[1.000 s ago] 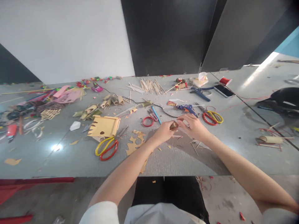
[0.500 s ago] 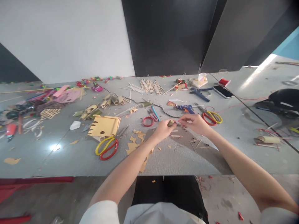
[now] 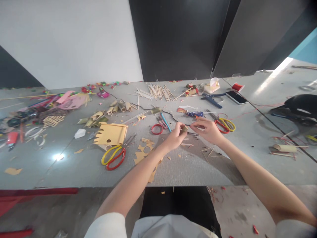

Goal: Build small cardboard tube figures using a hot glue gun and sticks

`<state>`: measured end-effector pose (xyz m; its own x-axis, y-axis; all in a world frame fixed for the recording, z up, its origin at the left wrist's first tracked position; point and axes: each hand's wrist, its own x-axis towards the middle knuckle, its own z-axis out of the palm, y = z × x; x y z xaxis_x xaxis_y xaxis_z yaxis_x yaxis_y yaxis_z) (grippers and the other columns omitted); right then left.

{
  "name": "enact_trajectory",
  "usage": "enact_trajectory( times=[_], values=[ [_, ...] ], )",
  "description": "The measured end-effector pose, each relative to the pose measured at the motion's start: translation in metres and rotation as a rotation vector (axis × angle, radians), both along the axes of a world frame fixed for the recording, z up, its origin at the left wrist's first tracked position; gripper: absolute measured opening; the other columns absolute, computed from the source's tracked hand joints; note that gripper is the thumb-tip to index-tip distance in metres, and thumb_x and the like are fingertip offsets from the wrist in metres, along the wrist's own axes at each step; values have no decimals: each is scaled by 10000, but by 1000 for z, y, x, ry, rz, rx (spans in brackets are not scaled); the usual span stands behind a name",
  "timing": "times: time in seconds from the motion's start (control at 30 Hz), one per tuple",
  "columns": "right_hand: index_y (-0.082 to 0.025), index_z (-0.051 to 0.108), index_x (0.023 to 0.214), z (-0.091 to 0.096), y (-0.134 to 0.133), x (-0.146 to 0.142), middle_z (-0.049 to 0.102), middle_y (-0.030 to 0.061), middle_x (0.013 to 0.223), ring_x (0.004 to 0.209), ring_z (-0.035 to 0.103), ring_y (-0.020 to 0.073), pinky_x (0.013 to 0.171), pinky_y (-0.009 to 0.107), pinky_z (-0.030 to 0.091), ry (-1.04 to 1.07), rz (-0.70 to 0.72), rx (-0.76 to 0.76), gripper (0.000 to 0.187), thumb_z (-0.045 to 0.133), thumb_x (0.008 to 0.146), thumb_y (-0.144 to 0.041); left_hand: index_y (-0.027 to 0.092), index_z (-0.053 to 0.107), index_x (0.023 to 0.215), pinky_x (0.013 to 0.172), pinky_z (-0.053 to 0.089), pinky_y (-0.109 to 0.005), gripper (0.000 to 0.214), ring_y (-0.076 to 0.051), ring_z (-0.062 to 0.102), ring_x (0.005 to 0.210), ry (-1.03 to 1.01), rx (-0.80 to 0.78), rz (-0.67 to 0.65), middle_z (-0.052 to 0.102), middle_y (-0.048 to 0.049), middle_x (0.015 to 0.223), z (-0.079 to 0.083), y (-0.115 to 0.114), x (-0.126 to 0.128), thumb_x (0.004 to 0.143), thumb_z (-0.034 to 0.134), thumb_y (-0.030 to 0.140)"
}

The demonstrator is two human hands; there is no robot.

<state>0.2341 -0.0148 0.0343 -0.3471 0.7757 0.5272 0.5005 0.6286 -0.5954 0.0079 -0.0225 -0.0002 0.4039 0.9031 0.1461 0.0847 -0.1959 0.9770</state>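
Note:
My left hand [image 3: 175,137] is closed around a short piece of green-brown bamboo [image 3: 184,129], held just above the table. Close on its right, my right hand [image 3: 207,130] has its thumb and fingers pinched together by the bamboo's end. What that pinch holds is too small to make out. Beyond my right hand lies a blue glue gun [image 3: 195,113], partly covered by the fingers. A light-blue pen [image 3: 165,122] and a red ring [image 3: 157,129] rest left of my left hand.
Scissors with red and yellow handles [image 3: 113,158] lie at the left, by a notched yellow card piece [image 3: 110,134]. Another pair of scissors [image 3: 225,125] is right of my hands. Thin sticks [image 3: 160,92], blue pliers [image 3: 213,99] and a phone [image 3: 237,97] lie farther back.
My left hand has turned and risen slightly, tipping the bamboo piece more upright. My right hand has shifted a little, its fingers still pinched near the bamboo.

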Motion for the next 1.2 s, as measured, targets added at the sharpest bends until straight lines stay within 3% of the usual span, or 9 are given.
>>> enact_trajectory(
  times=[0.27, 0.6, 0.9, 1.07, 1.2],
  values=[
    [-249, 807, 1033, -2, 2, 6, 700, 55, 928, 811, 651, 189, 683, 315, 507, 17, -52, 21, 189, 675, 1037, -384, 204, 633, 1203, 877, 550, -357, 337, -222, 666, 968, 37, 43, -3, 699, -115, 1093, 6, -2, -1, 1038, 646, 498],
    [-267, 788, 1047, 4, 4, 14, 661, 66, 960, 876, 658, 227, 821, 390, 569, -105, 80, 176, 152, 643, 1045, -314, 209, 650, 1229, 975, 544, -379, 336, -253, 695, 1130, 77, 136, 10, 745, -122, 1190, 5, 2, -3, 1056, 607, 494],
    [-258, 736, 1089, -4, 4, 10, 657, 81, 1009, 922, 656, 237, 837, 399, 555, -170, 129, 132, 150, 604, 1073, -327, 210, 691, 1268, 1062, 539, -397, 318, -263, 702, 1228, 93, 199, -35, 756, -121, 1319, 6, 1, -2, 1062, 601, 434],
    [-232, 644, 1249, -1, 1, 11, 671, 62, 981, 840, 620, 210, 791, 356, 524, -185, 51, 55, 216, 602, 1067, -339, 208, 702, 1235, 1056, 531, -398, 307, -261, 709, 1197, 96, 226, 8, 769, -113, 1274, 4, 3, -2, 1055, 613, 440],
    [-227, 646, 1157, 0, 3, 15, 686, 46, 911, 757, 619, 187, 710, 322, 503, -130, 25, 14, 157, 540, 1083, -315, 204, 696, 1236, 1058, 522, -399, 303, -257, 704, 1188, 101, 216, 17, 766, -115, 1262, 6, 2, -2, 1059, 605, 433]
  ],
)
